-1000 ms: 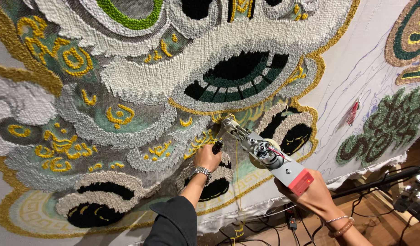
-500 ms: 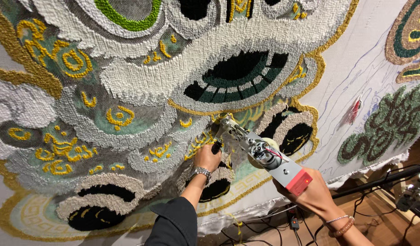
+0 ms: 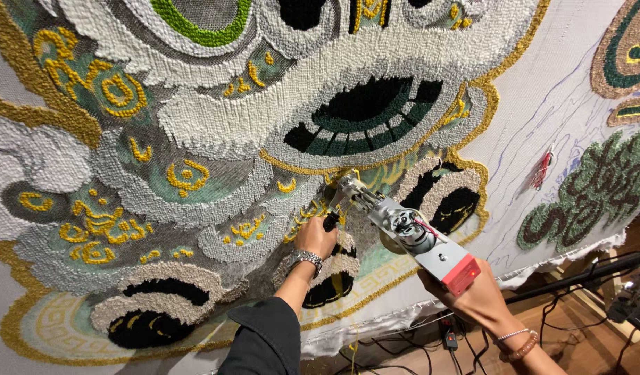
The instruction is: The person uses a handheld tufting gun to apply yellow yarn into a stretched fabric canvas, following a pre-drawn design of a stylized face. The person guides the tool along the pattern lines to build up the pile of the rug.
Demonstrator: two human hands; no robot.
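One tufting gun [image 3: 403, 232] lies on a slant, its needle end pointing up-left into the rug [image 3: 215, 160]. Our left hand [image 3: 316, 237] fingers grip its front handle, our right hand [image 3: 466, 298] clasps its red rear.

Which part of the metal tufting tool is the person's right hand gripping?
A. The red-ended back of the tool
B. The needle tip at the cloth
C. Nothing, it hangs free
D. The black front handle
A: the right hand wraps the tufting tool just below its red rear end, while the left hand grips the black front handle near the rug cloth.
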